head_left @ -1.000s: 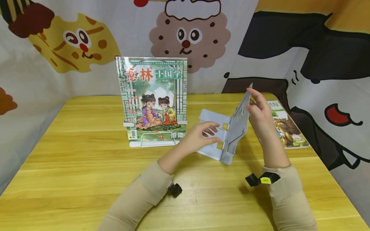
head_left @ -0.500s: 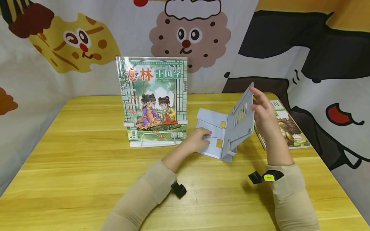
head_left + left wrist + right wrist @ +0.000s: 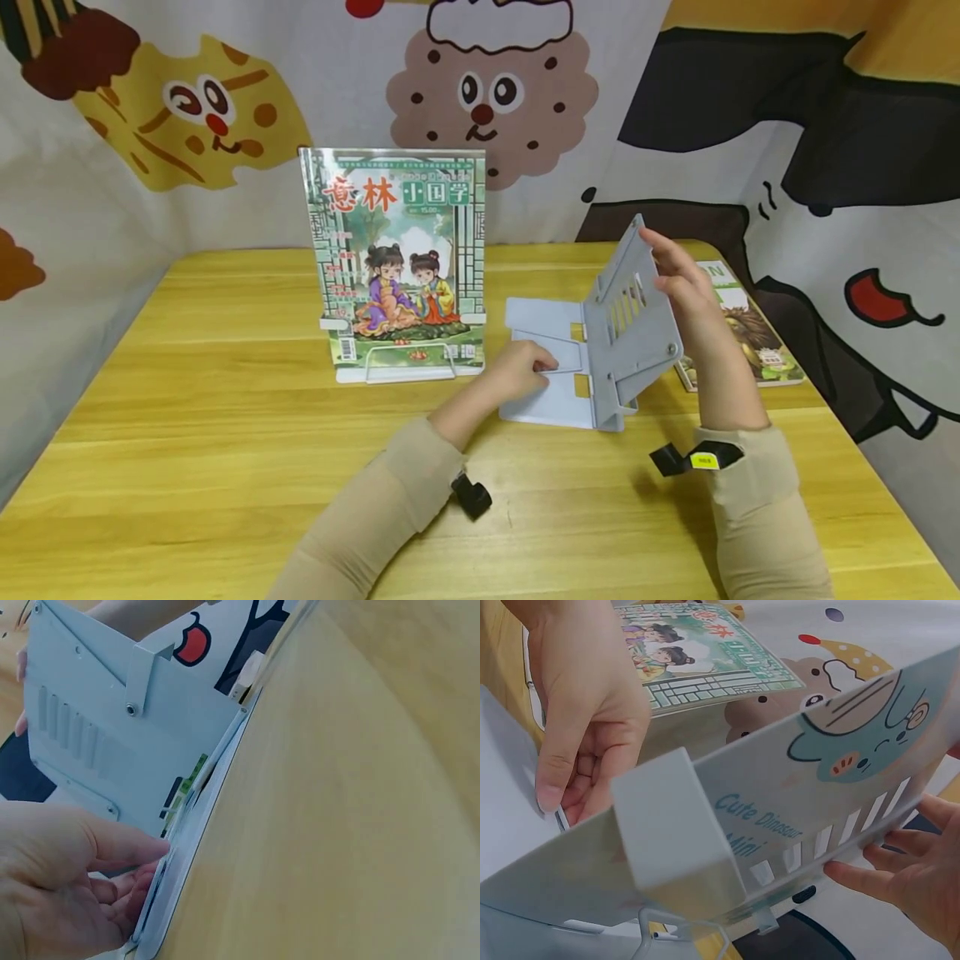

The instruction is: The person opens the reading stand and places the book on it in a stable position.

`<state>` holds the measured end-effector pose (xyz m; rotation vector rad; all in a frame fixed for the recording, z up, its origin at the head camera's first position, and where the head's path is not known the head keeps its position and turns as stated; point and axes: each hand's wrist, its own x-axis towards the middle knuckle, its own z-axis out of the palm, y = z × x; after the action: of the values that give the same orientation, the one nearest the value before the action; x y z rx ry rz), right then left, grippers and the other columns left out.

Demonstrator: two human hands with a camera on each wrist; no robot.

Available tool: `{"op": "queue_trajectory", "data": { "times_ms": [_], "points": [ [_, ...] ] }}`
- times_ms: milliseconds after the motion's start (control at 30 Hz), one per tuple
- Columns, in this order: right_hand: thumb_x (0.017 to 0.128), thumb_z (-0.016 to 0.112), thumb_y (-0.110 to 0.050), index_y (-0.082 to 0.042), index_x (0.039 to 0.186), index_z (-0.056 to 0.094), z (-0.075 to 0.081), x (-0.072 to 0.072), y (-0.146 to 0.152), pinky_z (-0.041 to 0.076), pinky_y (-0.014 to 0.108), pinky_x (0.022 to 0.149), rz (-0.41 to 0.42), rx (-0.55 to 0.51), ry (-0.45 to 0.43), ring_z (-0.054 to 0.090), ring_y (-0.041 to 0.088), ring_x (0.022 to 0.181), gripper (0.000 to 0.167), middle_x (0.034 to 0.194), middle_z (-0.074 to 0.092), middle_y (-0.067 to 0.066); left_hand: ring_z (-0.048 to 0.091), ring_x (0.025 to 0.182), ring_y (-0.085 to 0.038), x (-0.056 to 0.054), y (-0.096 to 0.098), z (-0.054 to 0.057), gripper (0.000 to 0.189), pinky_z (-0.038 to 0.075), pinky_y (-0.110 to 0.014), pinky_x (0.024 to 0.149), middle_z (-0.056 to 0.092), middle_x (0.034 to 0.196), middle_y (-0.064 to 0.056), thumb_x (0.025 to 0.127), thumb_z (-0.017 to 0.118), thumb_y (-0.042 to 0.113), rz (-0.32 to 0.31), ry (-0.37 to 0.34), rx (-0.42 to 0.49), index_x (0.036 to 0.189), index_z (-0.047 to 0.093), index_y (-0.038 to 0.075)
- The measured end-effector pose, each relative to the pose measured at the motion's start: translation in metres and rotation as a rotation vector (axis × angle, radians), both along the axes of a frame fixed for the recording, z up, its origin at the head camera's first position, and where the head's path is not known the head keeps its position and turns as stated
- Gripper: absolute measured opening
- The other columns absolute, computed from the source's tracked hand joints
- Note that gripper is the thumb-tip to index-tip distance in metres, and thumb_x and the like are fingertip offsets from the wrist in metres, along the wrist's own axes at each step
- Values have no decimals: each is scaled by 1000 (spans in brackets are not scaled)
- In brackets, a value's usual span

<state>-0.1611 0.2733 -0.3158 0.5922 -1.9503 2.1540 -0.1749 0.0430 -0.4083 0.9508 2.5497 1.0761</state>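
A pale grey-blue folding book stand (image 3: 547, 400) is unfolded on the table, its slotted panel (image 3: 633, 325) tilted up from the flat base. The panel's other face carries a cartoon dinosaur print (image 3: 862, 742). My right hand (image 3: 686, 287) holds the panel by its upper right edge, fingers spread near the slots (image 3: 855, 829). Low over the base, my left hand (image 3: 521, 371) has bent fingers; its thumb and fingertips pinch at the edge of the inner flap (image 3: 169, 851). Some left fingertips are hidden in the head view.
A magazine (image 3: 405, 250) stands upright in a white stand (image 3: 390, 375) left of the hands. Another book (image 3: 757, 333) with a lion cover lies flat behind the right hand, partly covered. A cartoon-printed cloth (image 3: 525, 208) hangs along the table's back edge.
The panel has turned to show more of its slotted face, and the base has shifted slightly. My left hand has lowered onto the base flap; my right hand keeps hold of the panel's edge.
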Motion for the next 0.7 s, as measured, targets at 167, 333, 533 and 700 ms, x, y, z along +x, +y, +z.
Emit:
{"op": "queue_trajectory", "data": {
  "times_ms": [167, 333, 533, 700],
  "points": [
    [87, 39, -1, -5, 142, 44, -1, -1, -1, 44, 28, 85, 27, 14, 16, 46, 23, 108, 56, 128, 48, 17, 63, 86, -17, 1, 2, 0, 20, 48, -20, 78, 70, 94, -8, 80, 70, -4, 22, -14, 4, 99, 73, 1],
    [87, 40, -3, -6, 143, 43, 0, 0, -4, 43, 29, 86, 8, 28, -3, 44, 25, 110, 57, 131, 44, 19, 58, 77, -12, 1, 1, -3, 19, 46, -19, 72, 67, 82, -3, 79, 68, -8, 42, -19, 90, 94, 73, 2],
    [87, 41, -4, -8, 144, 43, 0, 1, -6, 42, 29, 86, -10, 39, -12, 42, 28, 113, 57, 133, 42, 20, 54, 73, -11, 1, -2, -6, 19, 45, -19, 68, 64, 77, -2, 78, 67, -9, 39, 5, 161, 93, 72, 2],
    [87, 41, -5, -8, 144, 43, 0, 1, -7, 42, 28, 86, -15, 48, -6, 42, 28, 113, 57, 133, 44, 19, 55, 73, -12, -2, -5, -10, 19, 47, -19, 68, 64, 79, -10, 80, 66, -9, 11, -37, 275, 96, 70, -2]
  ]
}}
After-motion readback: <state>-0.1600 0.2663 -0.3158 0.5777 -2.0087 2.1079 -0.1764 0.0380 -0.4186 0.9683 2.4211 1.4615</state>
